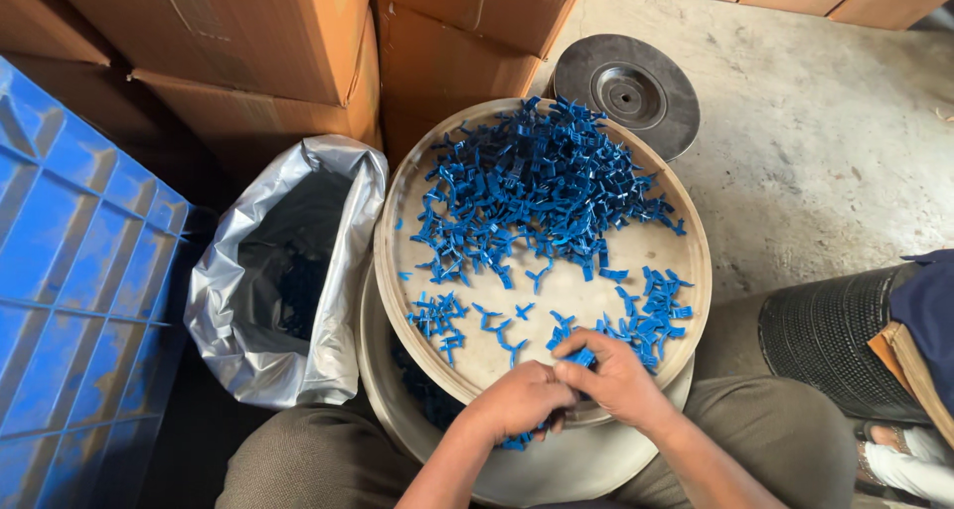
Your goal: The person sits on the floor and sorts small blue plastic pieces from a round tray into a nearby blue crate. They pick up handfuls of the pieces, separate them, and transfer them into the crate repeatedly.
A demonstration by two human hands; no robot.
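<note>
A round shallow tray (397, 221) holds a heap of small blue plastic pieces (542, 186) toward its far side, with scattered ones nearer me. My left hand (517, 402) and my right hand (616, 375) meet at the tray's near rim, fingers curled together around a few blue pieces (581, 357). More blue pieces show under my left hand at the rim. The tray rests on a larger pale round basin (556, 464) between my knees.
A silvery plastic bag (298, 270) with dark blue pieces inside stands open left of the tray. A blue crate (79, 300) is at far left, cardboard boxes (298, 52) behind, a dark round disc (626, 91) on the concrete floor, a black ribbed item (830, 335) at right.
</note>
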